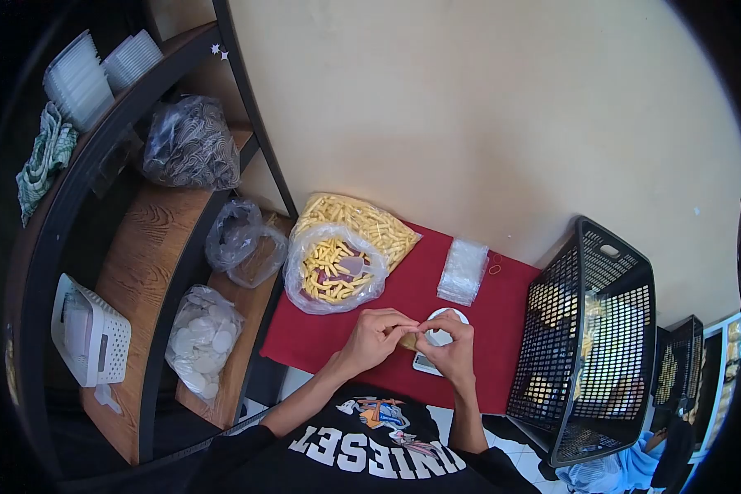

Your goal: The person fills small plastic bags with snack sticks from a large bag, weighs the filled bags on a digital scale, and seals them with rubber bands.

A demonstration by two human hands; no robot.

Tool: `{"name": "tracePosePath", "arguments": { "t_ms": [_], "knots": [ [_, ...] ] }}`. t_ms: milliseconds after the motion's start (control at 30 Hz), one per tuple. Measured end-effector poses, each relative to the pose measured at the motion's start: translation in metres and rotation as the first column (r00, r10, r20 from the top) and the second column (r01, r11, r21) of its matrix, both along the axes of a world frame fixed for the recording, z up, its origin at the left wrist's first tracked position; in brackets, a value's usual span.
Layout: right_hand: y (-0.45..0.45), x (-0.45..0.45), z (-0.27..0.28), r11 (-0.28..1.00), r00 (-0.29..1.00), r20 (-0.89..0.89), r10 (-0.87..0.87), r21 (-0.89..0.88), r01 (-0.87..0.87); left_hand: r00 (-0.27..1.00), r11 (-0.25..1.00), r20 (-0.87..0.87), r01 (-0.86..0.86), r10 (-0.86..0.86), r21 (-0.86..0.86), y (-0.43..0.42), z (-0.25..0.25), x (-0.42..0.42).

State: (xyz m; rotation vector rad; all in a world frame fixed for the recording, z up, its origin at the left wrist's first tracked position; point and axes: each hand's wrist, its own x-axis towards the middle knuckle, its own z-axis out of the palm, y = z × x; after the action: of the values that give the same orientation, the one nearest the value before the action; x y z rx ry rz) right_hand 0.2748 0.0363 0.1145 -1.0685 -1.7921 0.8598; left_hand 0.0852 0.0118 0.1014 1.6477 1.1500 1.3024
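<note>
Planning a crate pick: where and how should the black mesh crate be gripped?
Probably best by the rim at the far, wall-side end, coming from above: fingers through the oblong slot just below it. The crate is open-topped, and that slot looks like a ready handhold. Yellowish items show inside, so a second hold on the opposite rim seems wise.

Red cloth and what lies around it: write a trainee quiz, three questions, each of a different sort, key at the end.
1. Multiple choice. What stands to the right of the red cloth in the picture?
A) a white perforated basket
B) a black perforated crate
C) a green patterned cloth
2. True or false. The left hand and the right hand are held close together.
3. Fill in the blank. The open bag holds short pieces coloured ____.

Key: 1 B; 2 true; 3 yellow.
</note>
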Motion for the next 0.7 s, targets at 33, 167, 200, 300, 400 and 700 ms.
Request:
{"name": "tracePosePath", "arguments": {
  "t_ms": [33, 167, 200, 300, 400, 700],
  "knots": [
    [0.000, -0.001, 0.002, 0.999, 0.999, 0.050, 0.004, 0.035, -0.006, 1.000, 1.000, -0.001, 0.001, -0.001, 0.003, 0.000, 0.001, 0.000],
    [-0.003, -0.005, 0.007, 0.997, 0.996, 0.086, -0.013, 0.074, 0.007, 0.997, 0.997, -0.072, 0.010, -0.005, 0.072, 0.000, 0.007, -0.002],
    [-0.003, -0.006, 0.006, 0.995, 0.996, 0.079, -0.030, 0.096, 0.022, 0.994, 0.995, -0.107, 0.009, 0.001, 0.094, 0.000, 0.008, -0.002],
    [-0.005, -0.009, 0.004, 0.989, 0.993, 0.087, -0.076, 0.137, 0.064, 0.992, 0.993, -0.122, -0.009, 0.023, 0.116, -0.001, 0.003, -0.001],
    [-0.006, -0.012, 0.007, 0.981, 0.989, 0.104, -0.107, 0.170, 0.089, 0.989, 0.987, -0.138, -0.034, 0.056, 0.154, -0.003, 0.004, 0.000],
    [-0.006, -0.014, 0.015, 0.980, 0.992, 0.061, -0.114, 0.173, 0.101, 0.984, 0.963, -0.017, -0.171, 0.178, 0.207, 0.000, 0.005, 0.007]
  ]
}}
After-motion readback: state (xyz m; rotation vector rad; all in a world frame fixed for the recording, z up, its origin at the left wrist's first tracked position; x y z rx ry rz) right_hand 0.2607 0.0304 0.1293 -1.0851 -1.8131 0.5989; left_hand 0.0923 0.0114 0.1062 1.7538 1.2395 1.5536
